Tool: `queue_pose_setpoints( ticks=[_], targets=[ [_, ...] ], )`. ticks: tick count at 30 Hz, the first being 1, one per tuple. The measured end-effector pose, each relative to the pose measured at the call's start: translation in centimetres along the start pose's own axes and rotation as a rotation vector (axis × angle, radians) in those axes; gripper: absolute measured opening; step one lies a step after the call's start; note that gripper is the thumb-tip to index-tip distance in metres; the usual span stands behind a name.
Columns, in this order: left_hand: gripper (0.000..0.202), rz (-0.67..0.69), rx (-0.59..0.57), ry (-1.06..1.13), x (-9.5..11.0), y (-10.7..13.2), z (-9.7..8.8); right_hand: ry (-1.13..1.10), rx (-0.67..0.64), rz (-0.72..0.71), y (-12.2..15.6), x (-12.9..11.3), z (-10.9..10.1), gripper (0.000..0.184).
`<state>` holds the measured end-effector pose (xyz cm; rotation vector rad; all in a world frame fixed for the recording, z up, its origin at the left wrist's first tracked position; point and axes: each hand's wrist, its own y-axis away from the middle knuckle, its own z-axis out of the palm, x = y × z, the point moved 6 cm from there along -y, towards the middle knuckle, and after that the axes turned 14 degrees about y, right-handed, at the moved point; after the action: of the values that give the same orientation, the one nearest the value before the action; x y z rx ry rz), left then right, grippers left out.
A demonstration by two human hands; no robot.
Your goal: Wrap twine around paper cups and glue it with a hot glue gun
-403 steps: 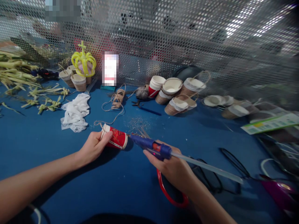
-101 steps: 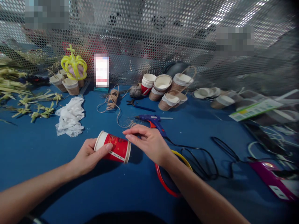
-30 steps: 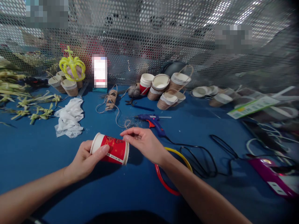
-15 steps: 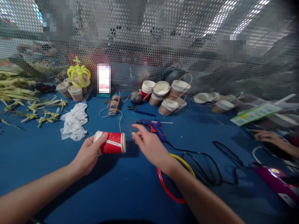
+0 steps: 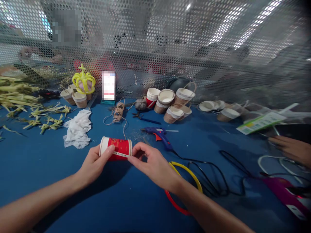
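"Checking the bench: what lies below the fingers?"

"A flat blue table top. The left hand grips a red cylindrical paper cup lying on its side, with the thumb over the wall near the white open rim and the fingers closed beneath."

"And the right hand?"

"Thumb and fingertips pinch the base rim, so the red cylindrical paper cup sits between both hands. A blue plastic glue gun lies beyond the right fingertips, apart from them. A thin brown twine strand lies beyond the left fingertips."
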<state>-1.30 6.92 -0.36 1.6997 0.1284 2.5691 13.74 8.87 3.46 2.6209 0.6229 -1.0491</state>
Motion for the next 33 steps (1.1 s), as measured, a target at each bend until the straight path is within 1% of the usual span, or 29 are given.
queue_pose_setpoints(
  ticks=[1,2,4,6,8,9,11,13,15,18,20,23,26,27,29,31,33],
  targets=[
    [0.022,-0.01,-0.04,-0.004,0.3,0.0,0.2,0.025,0.016,-0.031,0.2,0.0,-0.2,0.011],
    [0.023,-0.05,-0.08,0.015,0.4,-0.1,0.4,0.063,0.038,-0.073,0.3,0.0,-0.5,0.011],
    [0.027,-0.206,-0.136,0.121,0.3,-0.3,0.8,0.169,0.103,-0.196,0.8,-0.4,-1.0,0.01],
    [0.031,-0.364,-0.119,0.252,0.3,-0.5,1.0,0.302,0.183,-0.354,1.5,-1.0,-1.2,0.008],
    [0.035,-0.481,-0.084,0.35,0.2,-0.7,1.2,0.429,0.237,-0.494,2.1,-1.5,-1.0,0.008],
    [0.036,-0.53,-0.084,0.364,0.2,-0.8,1.4,0.478,0.249,-0.537,2.3,-1.6,-0.8,0.01],
    [0.032,-0.547,-0.09,0.351,0.3,-1.1,1.7,0.523,0.252,-0.557,2.4,-1.4,-0.7,0.01],
    [0.028,-0.507,-0.102,0.308,0.5,-1.4,1.8,0.477,0.245,-0.52,2.2,-0.9,-1.0,0.004],
    [0.025,-0.446,-0.126,0.258,0.6,-1.6,1.9,0.364,0.256,-0.453,1.9,-0.2,-2.0,0.01],
    [0.022,-0.353,-0.191,0.159,0.7,-1.7,2.2,0.215,0.284,-0.296,1.2,0.8,-3.8,0.014],
    [0.021,-0.3,-0.245,0.066,0.6,-1.6,2.4,0.16,0.243,-0.197,0.6,1.2,-4.2,0.024],
    [0.024,-0.26,-0.338,-0.071,0.1,-1.3,2.7,0.059,0.112,-0.127,-0.2,1.0,-3.5,0.039],
    [0.034,-0.226,-0.382,-0.137,-0.6,-1.1,2.7,-0.044,0.031,-0.129,-0.7,0.4,-2.3,0.047],
    [0.039,-0.21,-0.372,-0.143,-0.7,-1.1,2.6,-0.068,0.024,-0.136,-0.8,0.3,-2.0,0.048],
    [0.045,-0.183,-0.333,-0.141,-0.9,-1.2,2.3,-0.096,0.052,-0.129,-1.1,0.6,-1.9,0.049],
    [0.042,-0.174,-0.31,-0.134,-0.9,-1.1,2.2,-0.1,0.093,-0.053,-1.3,1.7,-2.1,0.049],
    [0.036,-0.174,-0.312,-0.126,-0.8,-1.0,2.2,-0.099,0.086,0.056,-1.5,3.1,-2.1,0.05]
  ],
)
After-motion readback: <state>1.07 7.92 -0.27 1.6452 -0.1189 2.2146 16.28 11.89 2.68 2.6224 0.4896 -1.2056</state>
